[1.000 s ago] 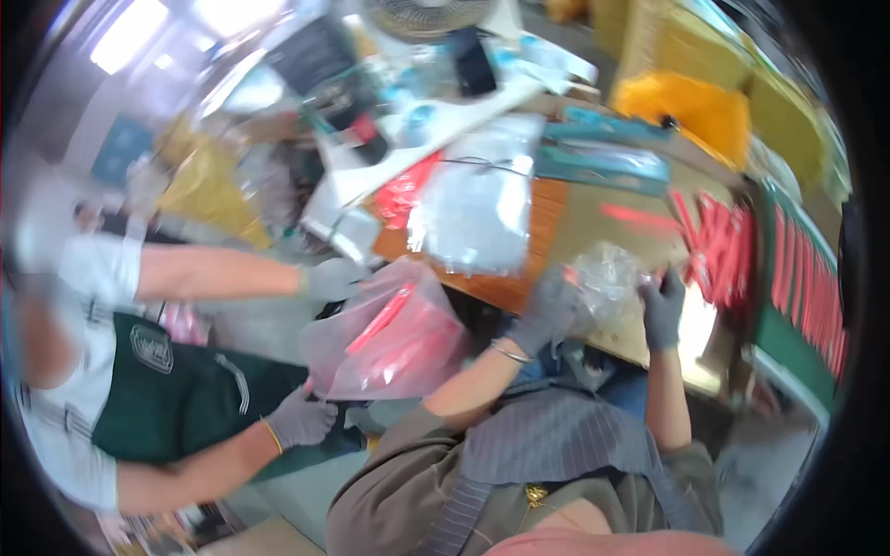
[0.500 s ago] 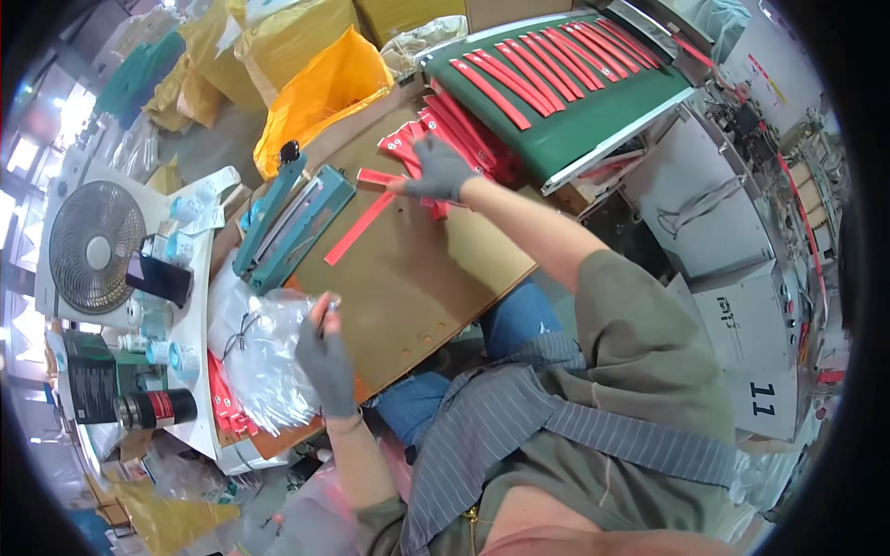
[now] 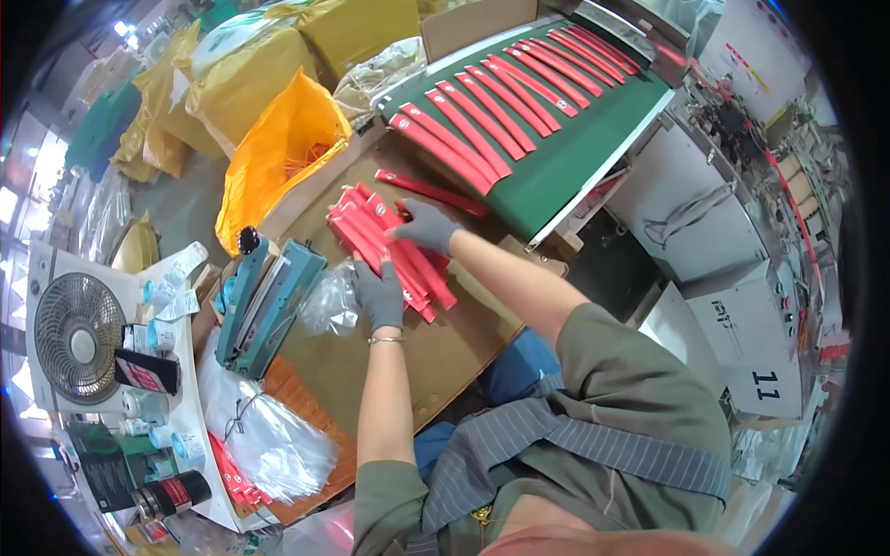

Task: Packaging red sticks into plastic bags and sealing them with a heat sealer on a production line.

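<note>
A bunch of long slim red packets (image 3: 375,222) lies on the brown tabletop (image 3: 371,371) in front of me. My left hand (image 3: 379,295), in a grey fingerless glove, grips the bunch from its near left side. Beside that hand is a crumpled clear plastic bag (image 3: 331,298); whether my fingers also hold it I cannot tell. My right hand (image 3: 426,227), gloved the same way, closes on the packets from the right, and its fingertips rest on their upper side. One single red packet (image 3: 431,192) lies apart, beyond the bunch.
A green conveyor belt (image 3: 575,139) at the far right carries several red packets. Left of the bunch stands a blue-green heat sealer (image 3: 264,306). Nearer lie clear plastic bags (image 3: 269,435). An orange sack (image 3: 278,157) and a fan (image 3: 80,338) stand farther left.
My left hand has moved from the clear bags up to the red packets, with a clear bag now beside it. The packets, loosely spread before, are now gathered between both hands.
</note>
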Motion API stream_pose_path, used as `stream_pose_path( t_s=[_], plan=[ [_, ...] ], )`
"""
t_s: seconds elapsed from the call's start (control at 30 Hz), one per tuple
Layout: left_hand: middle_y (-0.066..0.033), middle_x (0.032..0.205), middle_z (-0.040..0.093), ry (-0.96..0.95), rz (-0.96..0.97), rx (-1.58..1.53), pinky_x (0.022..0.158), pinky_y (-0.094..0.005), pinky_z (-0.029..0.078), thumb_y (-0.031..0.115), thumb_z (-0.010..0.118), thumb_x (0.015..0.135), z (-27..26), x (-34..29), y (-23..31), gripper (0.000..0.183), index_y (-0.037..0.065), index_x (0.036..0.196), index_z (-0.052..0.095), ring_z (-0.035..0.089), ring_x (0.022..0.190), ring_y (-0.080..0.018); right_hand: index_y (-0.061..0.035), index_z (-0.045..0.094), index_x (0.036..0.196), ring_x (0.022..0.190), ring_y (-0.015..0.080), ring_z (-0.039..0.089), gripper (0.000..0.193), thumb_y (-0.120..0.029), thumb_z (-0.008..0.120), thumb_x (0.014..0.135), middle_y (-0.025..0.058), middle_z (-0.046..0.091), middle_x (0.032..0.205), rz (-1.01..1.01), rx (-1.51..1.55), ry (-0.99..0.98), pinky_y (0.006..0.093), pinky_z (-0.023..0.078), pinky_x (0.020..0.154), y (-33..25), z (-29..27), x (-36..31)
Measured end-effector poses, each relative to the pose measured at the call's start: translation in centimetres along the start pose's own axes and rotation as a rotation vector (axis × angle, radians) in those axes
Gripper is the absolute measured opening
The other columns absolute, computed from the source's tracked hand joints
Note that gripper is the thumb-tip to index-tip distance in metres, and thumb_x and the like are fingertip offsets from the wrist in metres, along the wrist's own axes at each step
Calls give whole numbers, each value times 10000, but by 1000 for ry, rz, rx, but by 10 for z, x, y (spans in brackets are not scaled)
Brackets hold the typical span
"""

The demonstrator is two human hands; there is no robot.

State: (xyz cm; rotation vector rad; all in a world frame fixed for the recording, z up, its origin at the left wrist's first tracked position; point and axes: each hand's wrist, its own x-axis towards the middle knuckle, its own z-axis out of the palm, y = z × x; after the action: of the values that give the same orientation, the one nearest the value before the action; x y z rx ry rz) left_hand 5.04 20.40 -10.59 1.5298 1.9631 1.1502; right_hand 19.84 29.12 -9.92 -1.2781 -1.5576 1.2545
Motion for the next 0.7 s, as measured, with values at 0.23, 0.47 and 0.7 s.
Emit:
stream_pose_path(
  t_s=[0.23, 0.47, 0.7],
  plan=[
    [-234, 1288, 479, 111, 111, 317, 1013, -424, 350, 299, 474, 943, -26, -39, -53, 473, -39, 1274, 466, 462, 1176, -359, -59, 589, 995, 857, 278, 608, 273, -253, 640, 809, 107, 605, 949, -332, -307, 436, 369, 492, 750, 7, -48, -135],
    [-246, 1200, 558, 86, 213, 330, 987, -404, 400, 336, 459, 951, -48, -43, -66, 465, -63, 1167, 562, 524, 1123, -367, -42, 573, 1038, 1110, 334, 487, 386, -317, 603, 768, 162, 538, 1169, -417, -758, 421, 431, 393, 941, 47, -57, -214],
    [-267, 1136, 585, 192, 186, 307, 945, -405, 412, 445, 398, 954, -44, -45, -58, 586, -84, 1135, 572, 546, 1048, -404, -39, 583, 1049, 1097, 321, 492, 422, -344, 595, 758, 162, 543, 1163, -446, -781, 471, 421, 380, 943, 53, -57, -215]
  ],
)
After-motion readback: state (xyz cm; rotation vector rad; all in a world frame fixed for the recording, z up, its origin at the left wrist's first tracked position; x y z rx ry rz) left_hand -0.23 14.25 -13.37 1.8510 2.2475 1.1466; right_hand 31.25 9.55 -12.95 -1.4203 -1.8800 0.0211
